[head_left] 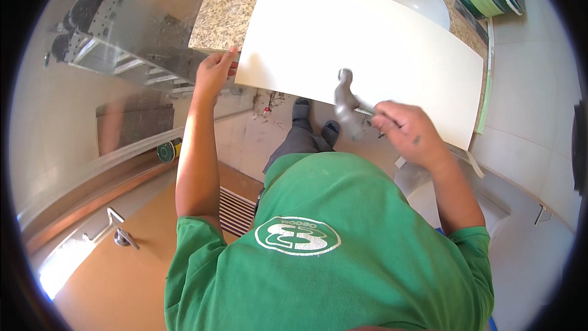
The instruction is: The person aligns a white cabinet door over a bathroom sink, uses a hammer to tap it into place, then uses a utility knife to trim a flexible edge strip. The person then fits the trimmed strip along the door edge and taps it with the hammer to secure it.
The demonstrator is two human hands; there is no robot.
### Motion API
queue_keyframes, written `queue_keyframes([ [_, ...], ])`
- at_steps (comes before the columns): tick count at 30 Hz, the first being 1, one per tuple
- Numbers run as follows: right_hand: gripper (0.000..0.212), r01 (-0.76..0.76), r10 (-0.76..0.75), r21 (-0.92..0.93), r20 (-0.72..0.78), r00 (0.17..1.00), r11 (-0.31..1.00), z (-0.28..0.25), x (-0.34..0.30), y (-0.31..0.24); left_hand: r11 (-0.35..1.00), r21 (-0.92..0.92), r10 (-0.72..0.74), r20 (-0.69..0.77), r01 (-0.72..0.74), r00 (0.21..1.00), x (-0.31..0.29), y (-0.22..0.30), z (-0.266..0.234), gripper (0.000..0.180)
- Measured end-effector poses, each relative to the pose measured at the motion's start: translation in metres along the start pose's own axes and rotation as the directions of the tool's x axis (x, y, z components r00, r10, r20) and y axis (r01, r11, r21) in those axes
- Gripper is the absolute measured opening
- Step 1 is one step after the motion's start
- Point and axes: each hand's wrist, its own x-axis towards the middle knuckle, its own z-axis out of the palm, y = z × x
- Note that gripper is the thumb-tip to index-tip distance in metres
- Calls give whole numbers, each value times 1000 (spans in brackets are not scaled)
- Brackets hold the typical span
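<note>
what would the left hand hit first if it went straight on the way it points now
Probably the speckled stone countertop, whose edge lies just ahead of the left hand; their relative heights are unclear.

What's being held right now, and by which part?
Right hand: hammer, gripped by its handle. Left hand: at the left edge of the white panel; whether it grips there cannot be told.

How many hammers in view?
1. The grey metal-headed hammer is in the right hand, its blurred head overlapping the near edge of the flat white rectangular board in this view. Any beneath the board would be hidden.
</note>
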Motion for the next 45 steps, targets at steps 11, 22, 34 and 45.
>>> queue_keyframes([
  [11,22,203,-178,-401,99,979,894,70,42,-12,889,-381,-79,422,255,903,11,-23,16,41],
  [22,34,100,-44,-449,135,990,888,132,87,-46,936,-213,-82,641,280,763,29,-22,0,52],
  [34,33,7,5,-423,27,1000,906,161,101,-71,935,-242,4,738,259,675,41,-27,-2,53],
  [45,32,-23,-14,-375,-95,995,927,181,104,-72,945,-225,7,740,237,673,43,-26,-1,51],
])
